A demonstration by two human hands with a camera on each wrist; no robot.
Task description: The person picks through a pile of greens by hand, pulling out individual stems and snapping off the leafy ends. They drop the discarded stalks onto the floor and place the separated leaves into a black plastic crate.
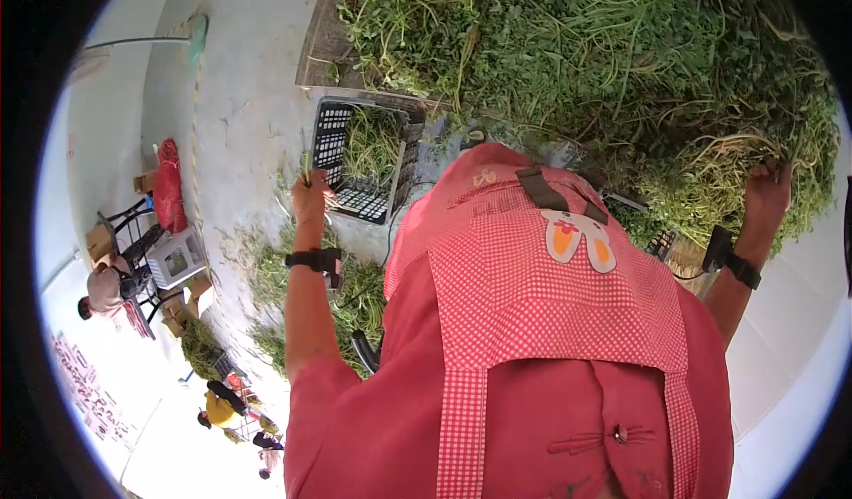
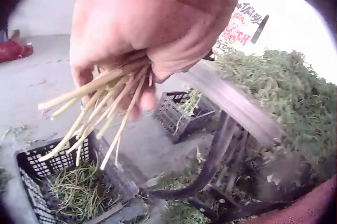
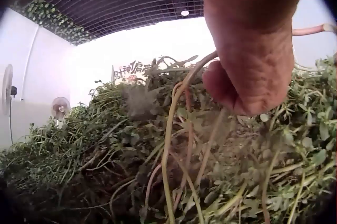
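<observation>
My left hand (image 1: 309,199) grips a small bundle of cut plant stems (image 2: 89,116). In the left wrist view the pale green and brownish ends fan out below the curled fingers. Under it in that view stands a black plastic crate (image 2: 31,163) with short green stems (image 2: 79,192) inside. On the far right, my right hand (image 1: 768,196) is at the edge of a big heap of leafy greens (image 1: 577,47). Its fingers curl around a long stem (image 3: 168,129), which arches down into the heap in the right wrist view. The fingertips are partly hidden.
Another black crate (image 2: 174,124) sits on the floor beyond the first. A dark curved bar (image 2: 205,168) crosses the left wrist view. Loose greens (image 1: 262,273) lie on the floor near a red sack (image 1: 169,188). A seated person (image 1: 106,288) is farther off.
</observation>
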